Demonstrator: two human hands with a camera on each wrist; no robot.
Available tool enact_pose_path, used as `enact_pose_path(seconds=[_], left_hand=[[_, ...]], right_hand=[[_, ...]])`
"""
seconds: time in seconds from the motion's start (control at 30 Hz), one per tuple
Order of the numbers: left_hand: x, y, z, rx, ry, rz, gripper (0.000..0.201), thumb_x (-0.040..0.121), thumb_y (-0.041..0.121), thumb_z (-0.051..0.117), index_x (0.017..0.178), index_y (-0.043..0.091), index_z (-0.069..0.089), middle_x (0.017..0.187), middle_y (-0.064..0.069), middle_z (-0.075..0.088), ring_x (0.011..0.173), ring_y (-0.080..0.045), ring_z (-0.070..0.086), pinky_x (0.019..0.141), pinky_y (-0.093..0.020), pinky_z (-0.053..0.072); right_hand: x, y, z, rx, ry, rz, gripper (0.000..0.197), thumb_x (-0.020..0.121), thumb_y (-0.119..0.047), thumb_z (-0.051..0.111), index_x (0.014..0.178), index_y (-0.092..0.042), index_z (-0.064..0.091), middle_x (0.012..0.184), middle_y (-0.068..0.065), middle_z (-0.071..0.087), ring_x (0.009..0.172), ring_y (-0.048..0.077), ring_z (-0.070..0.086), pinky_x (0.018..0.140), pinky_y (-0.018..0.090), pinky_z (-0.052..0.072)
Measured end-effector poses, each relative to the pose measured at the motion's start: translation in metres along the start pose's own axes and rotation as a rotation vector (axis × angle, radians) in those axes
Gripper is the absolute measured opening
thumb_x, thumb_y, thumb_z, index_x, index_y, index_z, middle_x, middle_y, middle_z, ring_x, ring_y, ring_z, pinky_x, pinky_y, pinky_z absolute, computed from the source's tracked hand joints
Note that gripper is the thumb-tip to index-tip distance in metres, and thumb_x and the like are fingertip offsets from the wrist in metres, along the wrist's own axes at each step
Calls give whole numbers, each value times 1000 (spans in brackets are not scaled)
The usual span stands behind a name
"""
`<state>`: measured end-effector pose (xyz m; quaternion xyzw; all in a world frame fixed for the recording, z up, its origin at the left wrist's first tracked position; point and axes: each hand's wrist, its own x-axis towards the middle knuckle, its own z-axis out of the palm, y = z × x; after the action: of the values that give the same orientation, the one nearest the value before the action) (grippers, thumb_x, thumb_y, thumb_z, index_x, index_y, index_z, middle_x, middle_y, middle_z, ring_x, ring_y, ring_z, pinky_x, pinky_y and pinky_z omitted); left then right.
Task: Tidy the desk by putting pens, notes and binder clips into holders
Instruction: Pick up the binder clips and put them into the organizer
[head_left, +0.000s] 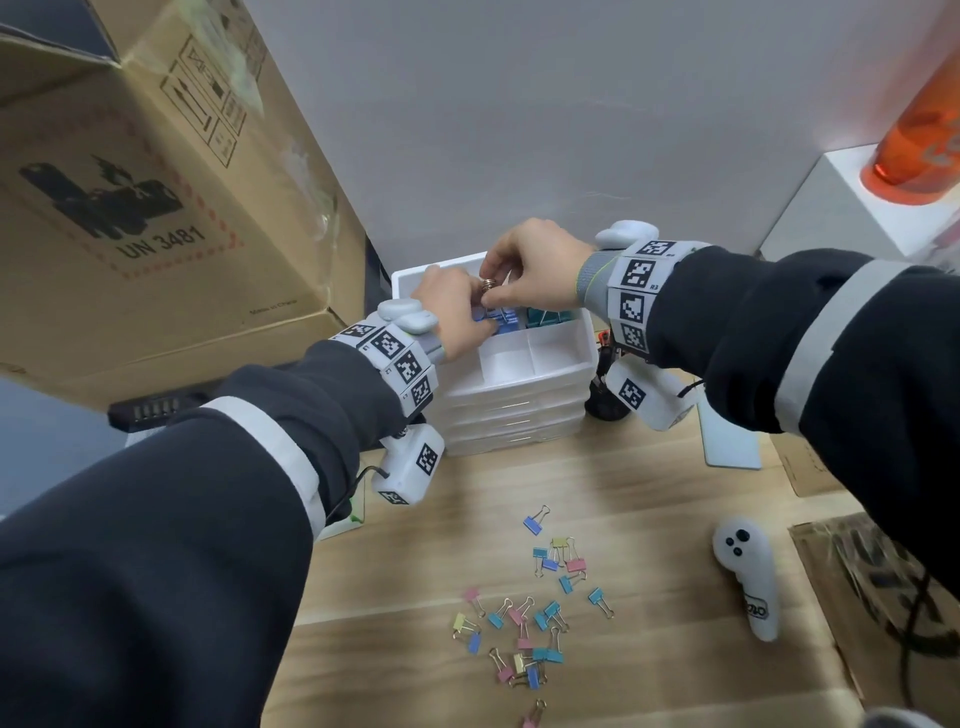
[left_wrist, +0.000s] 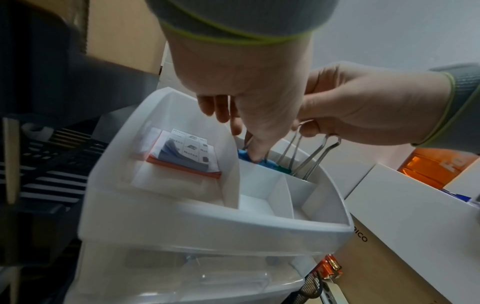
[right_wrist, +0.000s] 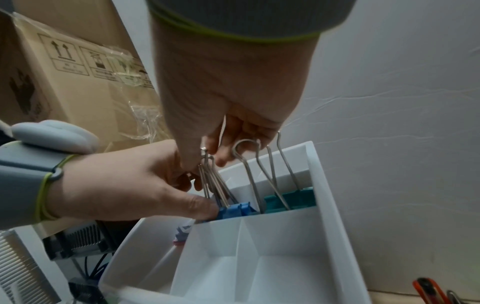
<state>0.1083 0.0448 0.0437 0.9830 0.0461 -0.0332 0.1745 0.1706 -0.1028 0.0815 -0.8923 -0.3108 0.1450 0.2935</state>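
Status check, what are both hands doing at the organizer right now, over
Left hand pinches blue binder clips in the white organizer, rear compartment. Right hand grips their wire handles. Small clips still loose on desk. Nothing blocking.

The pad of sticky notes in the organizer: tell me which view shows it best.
The left wrist view. There the sticky notes lie unobstructed in the left compartment of the white organizer, printed cover readable. The right wrist view shows only a sliver of them behind a divider; in the head view the left hand hides them.

Dark sleeves (head_left: 779, 312) with white bands, grey wristbands edged in green, white wrist modules with black-and-white square markers (head_left: 636, 274).
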Motion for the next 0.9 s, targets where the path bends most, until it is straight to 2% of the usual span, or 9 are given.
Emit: enact_pose_path(seconds=[0.1, 0.17, 0.23, 0.3, 0.37, 0.43, 0.57, 0.73, 0.9], left_hand=[[3, 0, 3, 39, 34, -16, 7, 75, 34, 71, 79, 28, 70, 90, 1, 52, 89, -21, 44, 73, -31, 42], [5, 1, 2, 23, 26, -17, 7, 72, 33, 71, 74, 30, 66, 88, 1, 53, 85, -22, 50, 67, -29, 38], [6, 1, 2, 4, 13, 3, 9, 69, 34, 70, 70, 30, 62, 83, 1, 54, 81, -24, 56, 62, -27, 35], [6, 0, 3, -37, 32, 10, 12, 67, 31, 70, 76, 26, 63, 82, 0, 57, 81, -25, 59, 61, -29, 40], [4, 0, 7, -54, 76, 13, 27, 71, 27, 73, 94, 19, 62, 93, -2, 60, 86, -24, 57, 71, -35, 47], [3, -1, 9, -56, 106, 11, 35, 73, 27, 74, 103, 16, 58, 98, -1, 59, 89, -22, 54, 74, -35, 45], [2, -2, 10, -52, 109, -20, 34, 75, 28, 74, 101, 17, 54, 97, 1, 54, 86, -21, 51, 72, -33, 41], [-4, -8, 10, -69, 103, -36, 35, 77, 29, 74, 103, 15, 55, 94, 0, 54, 83, -21, 50, 68, -32, 37], [-16, -13, 8, -130, 97, -39, 27, 80, 25, 73, 100, 12, 58, 82, 0, 57, 76, -19, 51, 66, -30, 38]], right_hand=[[-1, 6, -8, 77, 98, -30, 35, 76, -35, 80, 107, -23, 71, 93, -11, 68, 66, -3, 52, 71, 22, 44], [-5, 13, -17, 1, 119, -63, 53, 71, -42, 84, 119, -25, 66, 105, -9, 60, 74, -3, 49, 78, 22, 39], [-9, 23, -24, -127, 67, -58, 78, 63, -49, 88, 131, -25, 58, 116, -4, 50, 92, 5, 48, 86, 26, 40], [-13, 33, -26, -188, -12, 8, 91, 58, -53, 91, 135, -24, 53, 121, -2, 48, 104, 13, 48, 90, 30, 42], [-17, 40, -24, -162, -67, 66, 80, 62, -49, 90, 130, -22, 58, 119, -4, 55, 93, 11, 54, 83, 27, 43], [-19, 44, -19, -106, -49, 69, 55, 71, -42, 87, 118, -20, 66, 109, -6, 63, 78, 5, 56, 77, 26, 46], [-13, 45, -9, 10, 114, 136, 21, 82, -26, 79, 99, -17, 74, 88, -4, 70, 78, 12, 63, 86, 33, 56], [-5, 40, -1, 31, 197, 187, 26, 84, -23, 76, 109, -17, 72, 95, -1, 70, 86, 15, 62, 80, 24, 49], [-8, 36, 3, 6, 155, 142, 32, 82, -22, 76, 114, -18, 70, 106, 0, 72, 87, 16, 61, 90, 34, 54]])
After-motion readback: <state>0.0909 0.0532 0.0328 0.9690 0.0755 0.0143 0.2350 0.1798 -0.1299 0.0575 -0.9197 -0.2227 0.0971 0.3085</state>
